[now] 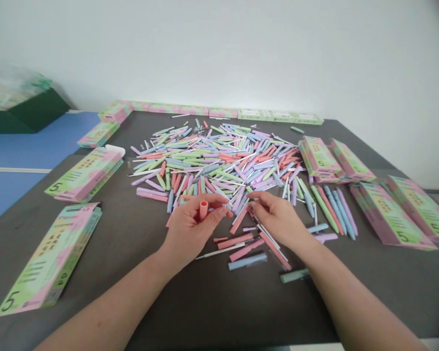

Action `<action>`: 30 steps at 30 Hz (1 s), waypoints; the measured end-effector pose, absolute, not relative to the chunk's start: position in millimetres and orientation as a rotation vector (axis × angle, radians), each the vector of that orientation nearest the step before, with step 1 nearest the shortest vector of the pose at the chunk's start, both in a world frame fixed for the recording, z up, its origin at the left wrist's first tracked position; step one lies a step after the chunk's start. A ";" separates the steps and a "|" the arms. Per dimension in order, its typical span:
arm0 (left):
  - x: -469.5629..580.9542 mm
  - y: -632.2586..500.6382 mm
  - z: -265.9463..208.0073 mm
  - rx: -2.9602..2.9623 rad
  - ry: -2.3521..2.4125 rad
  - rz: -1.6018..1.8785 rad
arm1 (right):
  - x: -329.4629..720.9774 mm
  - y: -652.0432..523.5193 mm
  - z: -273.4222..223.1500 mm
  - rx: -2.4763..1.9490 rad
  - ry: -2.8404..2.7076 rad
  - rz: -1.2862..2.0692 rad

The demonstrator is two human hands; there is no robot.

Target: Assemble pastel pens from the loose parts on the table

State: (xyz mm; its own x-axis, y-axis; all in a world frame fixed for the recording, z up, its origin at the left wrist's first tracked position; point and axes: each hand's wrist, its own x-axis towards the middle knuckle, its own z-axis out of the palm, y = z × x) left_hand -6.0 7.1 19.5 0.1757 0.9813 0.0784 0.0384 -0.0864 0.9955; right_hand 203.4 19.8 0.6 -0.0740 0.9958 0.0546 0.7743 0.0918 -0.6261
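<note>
One coral tube [203,211] in left hand [187,225]

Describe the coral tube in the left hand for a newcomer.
On the dark table, find the heap of pen parts. At its near edge is the left hand, holding the coral tube. Unlike the loose parts, it is held, round open end facing the camera.

Pretty bright in here, soft flat light washing out the pale wall [219,53]. Top right corner goes dark, the nearest printed carton [46,258] on the left looks stretched, its small print mushy, maybe motion blur.
</note>
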 end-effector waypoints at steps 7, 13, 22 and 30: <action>-5.3 6.6 21.4 1.385 1.073 1.092 | 210.2 19.7 7.0 -1.881 -2.155 0.391; -6.3 7.4 21.6 1.385 1.071 1.064 | 200.8 16.6 1.7 -1.952 -2.292 0.202; -7.0 7.9 19.9 1.416 1.049 1.051 | 198.7 13.1 3.2 -1.966 -2.399 0.100; -7.6 8.1 20.8 1.394 1.056 1.056 | 198.4 16.6 2.2 -1.987 -2.229 0.125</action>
State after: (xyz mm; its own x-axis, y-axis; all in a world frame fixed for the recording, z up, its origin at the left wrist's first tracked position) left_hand -7.6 8.1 20.8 0.2226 0.9735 0.0524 0.0527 -0.0657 0.9964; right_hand 198.4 16.6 2.2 -0.1096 0.9922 0.0586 0.9795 0.1179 -0.1635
